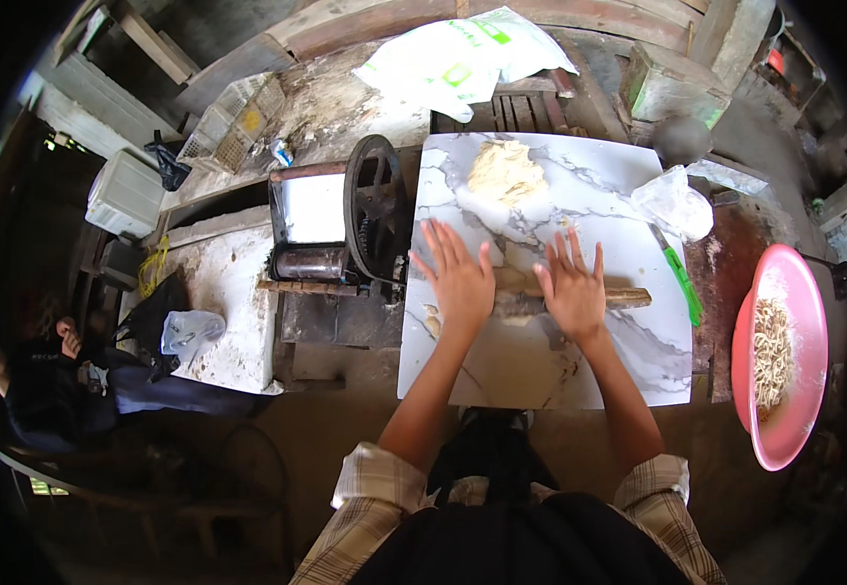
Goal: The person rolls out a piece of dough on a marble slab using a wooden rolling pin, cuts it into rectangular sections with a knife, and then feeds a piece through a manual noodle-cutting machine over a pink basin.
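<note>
My left hand (pixel 460 278) and my right hand (pixel 575 292) lie palm down on a wooden rolling pin (pixel 628 297), fingers spread and pointing away from me. The pin rests crosswise on a white marble-patterned board (pixel 443 375); its right end sticks out past my right hand. Whether dough lies beneath the pin is hard to make out. A rough lump of pale dough (pixel 506 174) sits at the board's far side, beyond my hands. To the right lies a knife with a green handle (pixel 682 285), near a clear plastic bag (pixel 675 202) with white contents.
Left of the board stands a hand-wheel roller machine (pixel 316 224). A pink basin (pixel 747 375) with cut noodles is at the right. A white sack (pixel 467 54) and a plastic crate (pixel 233 122) are at the back. Another person (pixel 53 380) sits at the far left.
</note>
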Motion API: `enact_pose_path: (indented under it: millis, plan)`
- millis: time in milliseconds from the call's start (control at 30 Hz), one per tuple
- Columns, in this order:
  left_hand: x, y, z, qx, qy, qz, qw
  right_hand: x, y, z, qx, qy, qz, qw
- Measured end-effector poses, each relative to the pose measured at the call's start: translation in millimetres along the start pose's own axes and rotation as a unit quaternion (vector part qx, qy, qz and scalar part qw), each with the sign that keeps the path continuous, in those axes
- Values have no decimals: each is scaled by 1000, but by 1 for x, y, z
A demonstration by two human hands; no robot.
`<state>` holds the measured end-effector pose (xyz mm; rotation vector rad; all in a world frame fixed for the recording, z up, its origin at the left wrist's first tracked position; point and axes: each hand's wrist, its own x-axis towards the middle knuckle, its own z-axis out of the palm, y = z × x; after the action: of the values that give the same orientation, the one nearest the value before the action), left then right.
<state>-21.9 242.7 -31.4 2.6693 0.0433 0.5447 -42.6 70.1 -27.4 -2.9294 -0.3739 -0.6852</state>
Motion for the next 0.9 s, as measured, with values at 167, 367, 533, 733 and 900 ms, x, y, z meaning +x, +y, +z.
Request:
enact_pose_path:
  millis: [167, 367, 533, 733, 900]
  plan:
    - [10, -1, 2, 18, 21, -5, 1000, -1, -3, 10, 18, 5, 12, 1000]
    - [-60, -13, -11, 2, -56, 5, 998, -36, -20, -19, 48, -20, -20, 998]
    - [-5, 3, -9, 25, 7, 15, 1000, -1, -7, 11, 49, -22, 43, 998]
    - [0, -4, 1, 17, 23, 3, 1000, 6, -8, 20, -15, 2, 41, 999]
    - [-59, -9, -15, 21, -58, 28, 998, -36, -26, -14, 17, -6, 8, 1000]
